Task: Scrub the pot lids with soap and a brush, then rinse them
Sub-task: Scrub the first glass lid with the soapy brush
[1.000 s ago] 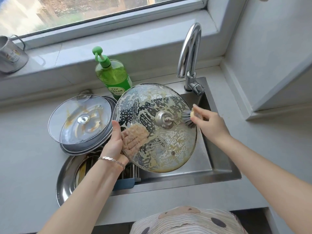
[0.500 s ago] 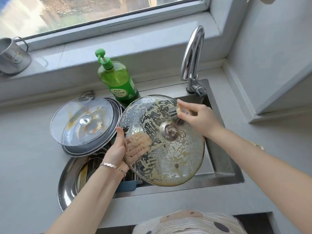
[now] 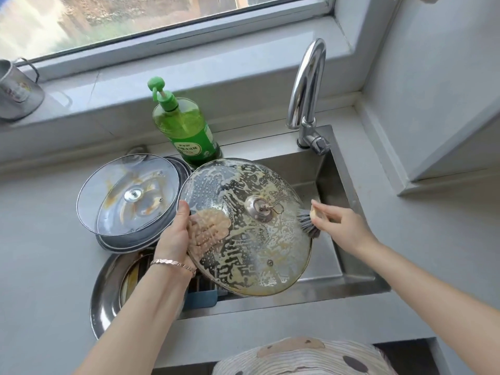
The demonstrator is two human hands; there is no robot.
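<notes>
A large glass pot lid [image 3: 251,244], smeared with soap foam, is held tilted over the steel sink [image 3: 341,285]. My left hand [image 3: 178,236] grips its left rim, thumb on top and fingers showing through the glass underneath. My right hand [image 3: 338,223] holds a grey-bristled brush [image 3: 308,223] against the lid's right edge. A second glass lid [image 3: 127,196] with brown stains lies on stacked metal lids to the left. A green soap bottle [image 3: 186,131] with a pump stands behind the lids.
The chrome tap [image 3: 305,87] arches over the sink's back right corner; no water runs. A round steel tray [image 3: 105,293] lies at the sink's left front beside a blue rack [image 3: 200,299]. A metal mug [image 3: 19,90] stands on the window sill.
The brush moved from the lid's upper centre near the knob down to its right edge. The lid shifted slightly in my left hand's grip.
</notes>
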